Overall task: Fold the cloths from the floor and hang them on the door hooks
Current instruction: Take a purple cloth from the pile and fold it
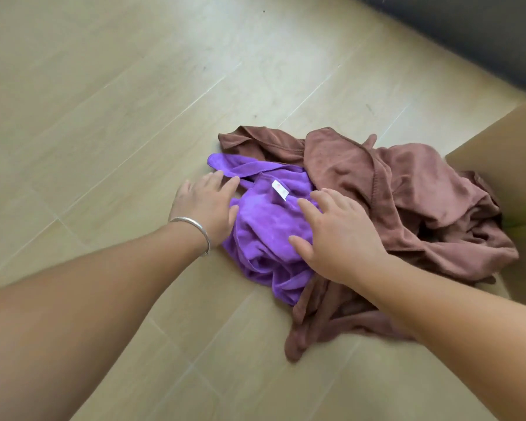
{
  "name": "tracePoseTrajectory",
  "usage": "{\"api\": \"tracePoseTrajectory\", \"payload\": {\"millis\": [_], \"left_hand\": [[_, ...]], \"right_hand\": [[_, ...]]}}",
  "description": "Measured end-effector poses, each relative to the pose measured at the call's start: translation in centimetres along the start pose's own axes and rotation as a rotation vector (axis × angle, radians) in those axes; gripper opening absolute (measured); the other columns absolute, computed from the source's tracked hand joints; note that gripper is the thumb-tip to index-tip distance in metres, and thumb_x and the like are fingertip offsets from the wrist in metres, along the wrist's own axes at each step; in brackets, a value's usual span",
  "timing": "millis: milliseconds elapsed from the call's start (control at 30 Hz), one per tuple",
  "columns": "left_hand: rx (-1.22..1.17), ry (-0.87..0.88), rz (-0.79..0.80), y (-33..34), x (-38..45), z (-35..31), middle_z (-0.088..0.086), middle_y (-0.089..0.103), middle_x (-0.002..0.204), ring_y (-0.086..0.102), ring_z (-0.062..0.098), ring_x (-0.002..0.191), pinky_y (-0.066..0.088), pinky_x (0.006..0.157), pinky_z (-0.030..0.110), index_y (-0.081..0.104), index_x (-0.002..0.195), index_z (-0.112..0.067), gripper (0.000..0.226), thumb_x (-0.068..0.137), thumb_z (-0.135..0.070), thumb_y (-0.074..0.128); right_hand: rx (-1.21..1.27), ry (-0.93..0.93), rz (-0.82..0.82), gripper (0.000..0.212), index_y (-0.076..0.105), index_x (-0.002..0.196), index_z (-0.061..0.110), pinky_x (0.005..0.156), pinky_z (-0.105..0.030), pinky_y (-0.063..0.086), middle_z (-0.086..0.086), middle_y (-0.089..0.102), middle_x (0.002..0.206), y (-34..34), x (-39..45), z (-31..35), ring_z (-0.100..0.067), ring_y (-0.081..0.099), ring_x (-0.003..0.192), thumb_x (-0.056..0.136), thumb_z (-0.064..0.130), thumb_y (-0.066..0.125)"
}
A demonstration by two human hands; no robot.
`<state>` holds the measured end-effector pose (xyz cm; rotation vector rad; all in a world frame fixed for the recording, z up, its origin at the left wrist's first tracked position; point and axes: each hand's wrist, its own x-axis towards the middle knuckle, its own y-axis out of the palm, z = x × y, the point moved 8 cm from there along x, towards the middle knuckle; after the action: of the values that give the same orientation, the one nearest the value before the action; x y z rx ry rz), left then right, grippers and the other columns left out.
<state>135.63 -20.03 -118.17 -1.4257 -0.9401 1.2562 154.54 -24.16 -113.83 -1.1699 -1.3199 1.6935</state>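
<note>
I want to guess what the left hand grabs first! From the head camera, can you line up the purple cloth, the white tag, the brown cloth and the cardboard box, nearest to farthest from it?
From the left hand:
1. Purple cloth: its fingers touch it, just to its right.
2. White tag: sewn on the purple cloth, farther right.
3. Brown cloth: heaped behind and right of the purple one.
4. Cardboard box: at the far right edge.

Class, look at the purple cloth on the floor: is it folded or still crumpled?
Crumpled: the purple cloth lies bunched in uneven wrinkles, with no straight folds.
</note>
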Motion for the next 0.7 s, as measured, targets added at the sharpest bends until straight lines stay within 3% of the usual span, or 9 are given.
{"api": "tracePoseTrajectory", "payload": {"millis": [200, 333, 433, 600, 700], "left_hand": [[0.141, -0.041, -0.048, 2.0, 8.0, 2.0, 0.005, 0.019, 0.157, 0.019, 0.022, 0.143, 0.017, 0.114, 0.05, 0.024, 0.149, -0.034, 0.064, 0.091, -0.049, 0.048], [0.19, 0.015, -0.035, 3.3, 10.0, 0.8, 0.004, 0.027, 0.152, 0.019, 0.023, 0.142, 0.021, 0.113, 0.052, 0.05, 0.132, -0.035, 0.044, 0.088, -0.039, 0.054], [0.179, 0.013, -0.075, 3.0, 9.7, 0.3, -0.001, 0.039, 0.142, 0.025, 0.021, 0.139, 0.026, 0.109, 0.047, 0.061, 0.122, -0.036, 0.034, 0.091, -0.029, 0.048], [0.153, 0.037, -0.115, 1.3, 8.9, 0.7, -0.001, 0.039, 0.146, 0.028, 0.02, 0.139, 0.03, 0.106, 0.043, 0.06, 0.12, -0.032, 0.032, 0.091, -0.026, 0.047], [0.184, 0.014, -0.131, -1.9, 8.6, 2.2, 0.0, 0.044, 0.139, 0.034, 0.02, 0.135, 0.033, 0.105, 0.043, 0.059, 0.121, -0.026, 0.033, 0.092, -0.023, 0.044]], "right_hand": [[-0.046, -0.045, -0.124, 0.062, 0.045, 0.137, 0.018, 0.115, -0.041, 0.02, -0.007, 0.038, 0.147, 1.3, 6.8, -1.6, -0.025, 0.021, 0.143, 0.088, 0.056, 0.048], [-0.033, -0.072, -0.1, 0.057, 0.05, 0.133, 0.024, 0.117, -0.043, 0.015, -0.005, 0.035, 0.15, 2.7, 9.5, -1.2, -0.023, 0.015, 0.145, 0.086, 0.057, 0.049], [0.034, -0.062, -0.101, 0.05, 0.056, 0.127, 0.025, 0.117, -0.042, 0.014, -0.004, 0.039, 0.146, 3.6, 9.5, -0.4, -0.023, 0.017, 0.144, 0.086, 0.052, 0.051], [0.049, -0.051, -0.162, 0.031, 0.064, 0.109, 0.02, 0.106, -0.035, 0.027, -0.003, 0.054, 0.121, 3.1, 8.8, -0.3, -0.026, 0.042, 0.12, 0.089, 0.04, 0.051], [-0.013, -0.097, -0.162, 0.028, 0.066, 0.101, 0.021, 0.1, -0.035, 0.029, -0.003, 0.057, 0.109, 0.5, 8.3, -0.4, -0.028, 0.046, 0.11, 0.086, 0.04, 0.051]]}}
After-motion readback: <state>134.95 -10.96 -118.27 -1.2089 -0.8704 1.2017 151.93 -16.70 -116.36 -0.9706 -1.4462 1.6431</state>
